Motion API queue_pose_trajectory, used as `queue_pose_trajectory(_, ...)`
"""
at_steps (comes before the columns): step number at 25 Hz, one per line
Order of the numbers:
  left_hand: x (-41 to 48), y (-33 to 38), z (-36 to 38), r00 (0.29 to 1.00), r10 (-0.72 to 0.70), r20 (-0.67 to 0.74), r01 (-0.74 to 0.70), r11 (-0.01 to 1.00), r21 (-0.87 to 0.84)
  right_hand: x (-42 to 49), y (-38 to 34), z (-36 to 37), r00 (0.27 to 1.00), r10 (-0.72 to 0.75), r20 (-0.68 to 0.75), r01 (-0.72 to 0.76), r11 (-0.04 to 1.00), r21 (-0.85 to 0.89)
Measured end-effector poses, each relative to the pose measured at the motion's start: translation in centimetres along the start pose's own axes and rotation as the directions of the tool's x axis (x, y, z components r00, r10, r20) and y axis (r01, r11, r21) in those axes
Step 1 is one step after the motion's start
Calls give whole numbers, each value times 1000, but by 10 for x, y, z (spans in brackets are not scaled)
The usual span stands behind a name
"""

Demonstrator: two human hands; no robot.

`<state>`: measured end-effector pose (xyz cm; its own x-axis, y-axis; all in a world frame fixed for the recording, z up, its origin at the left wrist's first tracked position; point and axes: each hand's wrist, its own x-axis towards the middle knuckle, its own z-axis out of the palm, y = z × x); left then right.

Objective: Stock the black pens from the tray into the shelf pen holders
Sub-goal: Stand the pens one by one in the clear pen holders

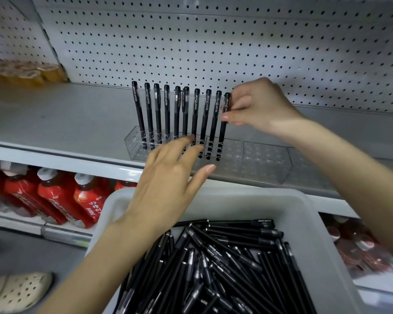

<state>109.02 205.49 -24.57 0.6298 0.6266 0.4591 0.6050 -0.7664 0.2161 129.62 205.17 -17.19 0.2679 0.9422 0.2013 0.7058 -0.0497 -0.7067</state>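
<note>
Grey metal shelving [66, 118] with a white pegboard back panel [213, 41] fills the view.

1. Nearest the camera, a pale plastic tray [304, 207] holds a loose pile of black pens [225, 268], capped and lying crosswise over one another. A perforated cream clog [21, 291] shows on the floor at lower left.

2. Left hand [166, 177]: extended over the far rim of the tray, fingers straight and spread, holding nothing. The fingertips reach the front of the clear acrylic pen holder [134, 146], in front of the lower barrels of the middle pens. Contact with the holder cannot be confirmed.

3. Lower shelf, left of the tray: red bottles [55, 196] with grey caps, lying tilted in a row.

4. The pen holder stands near the front edge of the shelf. A row of nine pens [167, 109] stands upright in it, caps up, slightly fanned. Further clear holders [266, 162] adjoin it on the right, with no pens visible in them.

5. Right hand [259, 105]: thumb and fingers pinch the upper part of the tenth, rightmost pen [222, 132], just below its cap. The lower end of this pen sits in the holder, just beside the ninth pen.

6. Far left of the shelf, against the back panel: blurred orange packs [21, 73].
</note>
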Motion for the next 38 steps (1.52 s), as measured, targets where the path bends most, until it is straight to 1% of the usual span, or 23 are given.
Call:
queue_pose_trajectory(4,-2,0,1,999,-17,32,18,999,-30,-4,4,2,998,62,-7,-61,995,73)
queue_pose_trajectory(6,-9,2,-1,997,-28,70,33,996,-79,-10,0,-8,996,91,5,-91,996,21)
queue_pose_trajectory(8,-19,5,-2,989,-24,144,42,991,-127,-28,-6,-21,994,102,-46,-104,993,-51)
queue_pose_trajectory(9,-23,5,0,984,-14,179,35,993,-115,-42,-9,-25,992,100,-74,-104,994,-46)
queue_pose_trajectory(10,-29,6,3,977,-6,211,25,996,-86,-61,-10,-27,993,98,-69,-99,995,-10)
queue_pose_trajectory(11,-33,6,6,972,-4,235,17,998,-54,-83,-9,-26,995,96,-19,-95,994,46)
queue_pose_trajectory(13,-40,6,11,964,-13,264,18,1000,-18,-132,3,-10,976,128,177,-150,982,117)
queue_pose_trajectory(15,-42,5,11,962,-23,274,29,999,-21,-170,23,13,926,214,311,-242,969,53)
queue_pose_trajectory(17,-42,4,11,959,-28,283,41,998,-41,-189,39,36,891,287,352,-309,951,4)
queue_pose_trajectory(20,-44,6,11,959,-35,281,54,997,-60,-193,57,58,888,309,339,-311,949,-50)
queue_pose_trajectory(26,-43,9,11,960,-68,271,102,989,-112,-189,68,65,897,304,320,-248,947,-205)
queue_pose_trajectory(30,-42,9,9,960,-73,270,110,986,-126,-191,68,69,889,292,353,-222,949,-225)
queue_pose_trajectory(33,-44,9,5,966,-49,252,102,974,-204,-192,66,65,894,288,343,-222,950,-221)
queue_pose_trajectory(35,-48,10,-1,973,-4,229,78,945,-317,-194,61,59,904,290,315,-244,954,-177)
queue_pose_trajectory(37,-52,13,-10,968,54,246,58,903,-426,-197,53,51,915,292,277,-295,955,-35)
queue_pose_trajectory(38,-53,16,-14,963,85,255,40,893,-447,-198,48,47,931,271,244,-287,957,35)
